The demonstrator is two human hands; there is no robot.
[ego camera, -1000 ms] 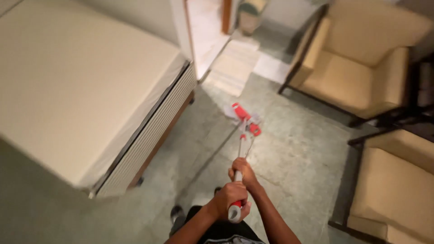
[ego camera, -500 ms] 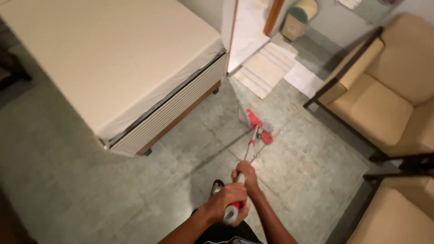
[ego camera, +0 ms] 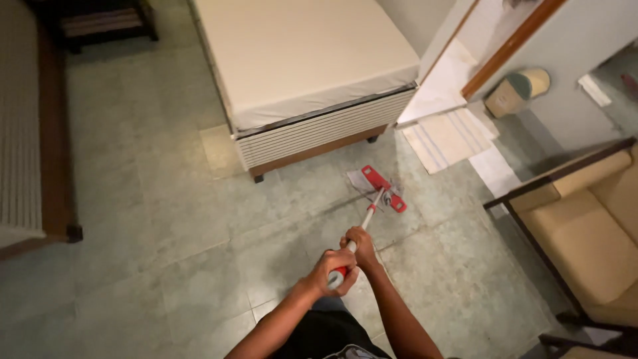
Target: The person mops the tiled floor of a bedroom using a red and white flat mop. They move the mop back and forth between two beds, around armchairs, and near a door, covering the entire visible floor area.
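A floor (ego camera: 166, 219) of large grey-green tiles was seen spread below and all around the hands. Ahead of them a bed (ego camera: 299, 60) with a pale bare mattress and a slatted white base was set on dark feet. Further ahead to the right, a striped mat (ego camera: 448, 136) was laid at a doorway framed in brown wood (ego camera: 512, 46), with a small lidded bin (ego camera: 518, 93) beside a pale wall. To the right, a dark-framed armchair (ego camera: 591, 233) with tan cushions was placed.
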